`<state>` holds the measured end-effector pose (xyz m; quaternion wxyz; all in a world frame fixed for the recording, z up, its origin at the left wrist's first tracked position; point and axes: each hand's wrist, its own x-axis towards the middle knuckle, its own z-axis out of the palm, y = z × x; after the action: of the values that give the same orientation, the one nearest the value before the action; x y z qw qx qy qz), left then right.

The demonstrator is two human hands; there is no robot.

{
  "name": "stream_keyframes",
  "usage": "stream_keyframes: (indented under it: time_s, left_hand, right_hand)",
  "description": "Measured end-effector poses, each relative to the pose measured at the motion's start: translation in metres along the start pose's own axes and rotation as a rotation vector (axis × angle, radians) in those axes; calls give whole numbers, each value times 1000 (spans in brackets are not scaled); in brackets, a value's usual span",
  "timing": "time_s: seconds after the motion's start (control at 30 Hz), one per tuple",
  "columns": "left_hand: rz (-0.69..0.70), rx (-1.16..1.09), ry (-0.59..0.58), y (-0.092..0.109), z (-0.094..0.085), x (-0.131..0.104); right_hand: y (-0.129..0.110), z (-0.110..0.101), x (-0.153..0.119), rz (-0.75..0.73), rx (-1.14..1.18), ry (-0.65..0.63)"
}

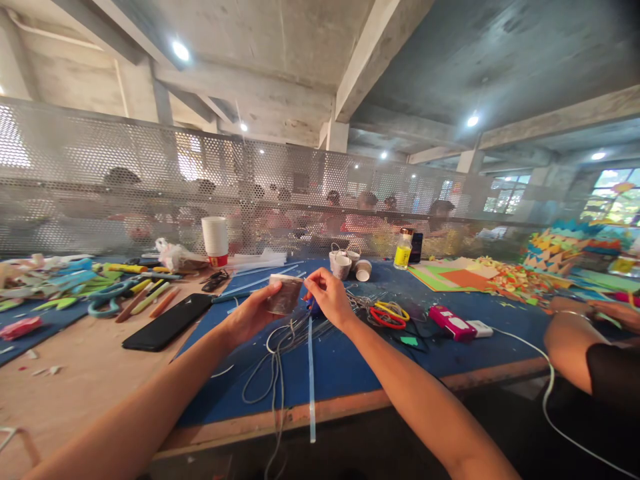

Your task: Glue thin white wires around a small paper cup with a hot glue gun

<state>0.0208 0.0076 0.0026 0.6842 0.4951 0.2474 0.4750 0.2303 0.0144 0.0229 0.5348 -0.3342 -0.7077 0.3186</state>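
My left hand [250, 313] grips a small grey-brown cup [286, 297] with a pale rim, held above the blue table mat. At the cup's right side, my right hand [327, 297] has its fingers pinched together; what is between them, if anything, is too small to make out. Just below it a blue object [313, 308] is partly hidden. A translucent strip [311, 380], like a glue stick, runs from there over the table's front edge. Loops of grey cord [277, 363] lie under the cup and hang off the edge. Several small cups [341, 267] stand behind, at least one with a handle.
To the left lie a black phone [167, 321], scissors [105, 300] and a paper cup stack [215, 240]. Red and yellow cord loops [389, 316], a magenta box [451, 323] and coloured paper [450, 277] are right. Another person's arm [570, 340] rests far right. A perforated screen [280, 160] stands behind.
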Motion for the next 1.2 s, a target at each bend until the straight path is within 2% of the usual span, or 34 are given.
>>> stream_keyframes:
  time_s: [0.5, 0.87, 1.03, 1.2]
  left_hand:
    - [35, 35, -2, 4, 10, -4]
    - [26, 6, -9, 2, 8, -4]
    - [9, -19, 14, -1, 2, -2]
    - [-14, -7, -35, 0, 3, -2]
  right_hand:
    - [-2, 4, -1, 19, -9, -2]
    - [2, 4, 1, 56, 55, -31]
    - [4, 4, 3, 97, 111, -44]
    - [6, 3, 4, 152, 233, -59]
